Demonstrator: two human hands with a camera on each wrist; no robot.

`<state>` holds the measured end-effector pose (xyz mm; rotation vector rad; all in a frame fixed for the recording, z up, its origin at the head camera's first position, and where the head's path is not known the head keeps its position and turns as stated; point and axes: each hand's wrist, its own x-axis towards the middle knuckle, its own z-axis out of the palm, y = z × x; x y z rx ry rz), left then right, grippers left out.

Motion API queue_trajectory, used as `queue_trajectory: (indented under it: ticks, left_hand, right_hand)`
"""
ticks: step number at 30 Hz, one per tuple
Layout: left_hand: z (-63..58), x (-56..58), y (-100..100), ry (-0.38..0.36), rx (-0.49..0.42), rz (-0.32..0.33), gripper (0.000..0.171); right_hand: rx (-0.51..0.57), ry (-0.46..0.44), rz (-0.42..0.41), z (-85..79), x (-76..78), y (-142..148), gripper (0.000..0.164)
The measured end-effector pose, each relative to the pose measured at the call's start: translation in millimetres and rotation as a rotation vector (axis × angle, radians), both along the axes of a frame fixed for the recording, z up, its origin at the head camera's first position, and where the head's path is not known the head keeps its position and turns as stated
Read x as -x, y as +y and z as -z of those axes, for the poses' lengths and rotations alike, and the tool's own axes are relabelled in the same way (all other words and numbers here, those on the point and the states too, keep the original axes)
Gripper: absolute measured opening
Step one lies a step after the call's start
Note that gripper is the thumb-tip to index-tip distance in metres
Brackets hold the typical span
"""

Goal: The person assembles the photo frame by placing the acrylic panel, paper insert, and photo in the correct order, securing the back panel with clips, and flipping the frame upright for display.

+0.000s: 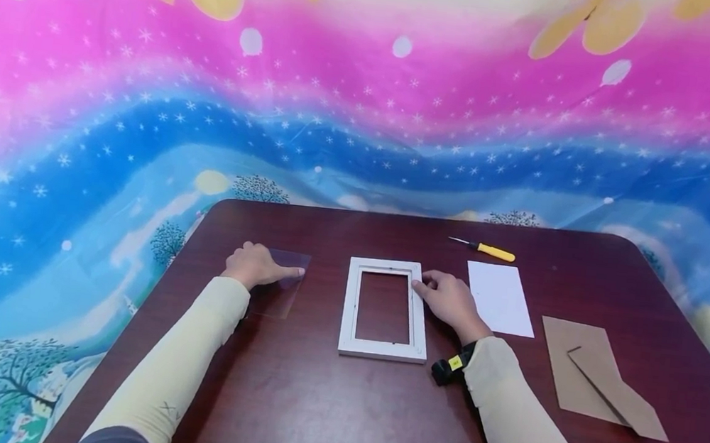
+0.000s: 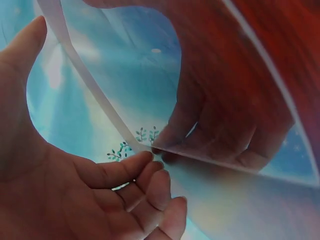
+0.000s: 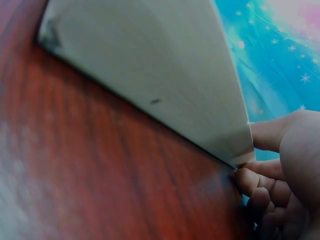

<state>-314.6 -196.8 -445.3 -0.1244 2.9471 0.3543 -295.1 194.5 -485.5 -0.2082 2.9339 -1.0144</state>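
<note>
A clear sheet [image 1: 279, 301] lies on the left of the table, with my left hand [image 1: 254, 265] over its far left part. The thumb stretches across the sheet toward its right edge. In the left wrist view, the thumb stands well apart from the fingers, whose fingertips [image 2: 150, 156] are at a corner of the clear sheet [image 2: 225, 115]; the hand is mirrored in it. Right of it, a white picture frame [image 1: 352, 307] with a bare opening lies flat. My right hand [image 1: 450, 302] pinches its right side, thumb above and fingers low along the edge [image 3: 245, 145].
A white paper sheet [image 1: 501, 300] lies right of the frame, with a yellow-handled screwdriver [image 1: 495, 251] behind it. Farther right is a brown backing board [image 1: 577, 385] with its stand leg [image 1: 617, 400]. A patterned cloth [image 1: 366, 108] hangs behind the table [image 1: 311, 410].
</note>
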Motion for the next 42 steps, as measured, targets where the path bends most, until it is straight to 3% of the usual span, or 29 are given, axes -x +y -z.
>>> queue_trajectory:
  ticks: [9,24,36,42]
  left_hand:
    - [-3.7,0.2,7,-0.025,-0.015,-0.028,0.097]
    - [-4.1,14.4,6,-0.11,-0.075,0.004,0.108]
    - [-3.0,16.2,9,-0.103,-0.12,-0.01,0.11]
    - [-1.6,14.4,6,-0.113,-0.117,0.015,0.112]
  right_hand:
    - [0.002,0.009,-0.006,-1.4,0.5,-1,0.051]
    - [-0.01,0.005,0.006,-0.5,4.0,0,0.053]
    - [-0.005,0.005,0.001,1.3,3.4,0,0.052]
    - [0.002,0.008,0.003,3.2,2.6,0,0.052]
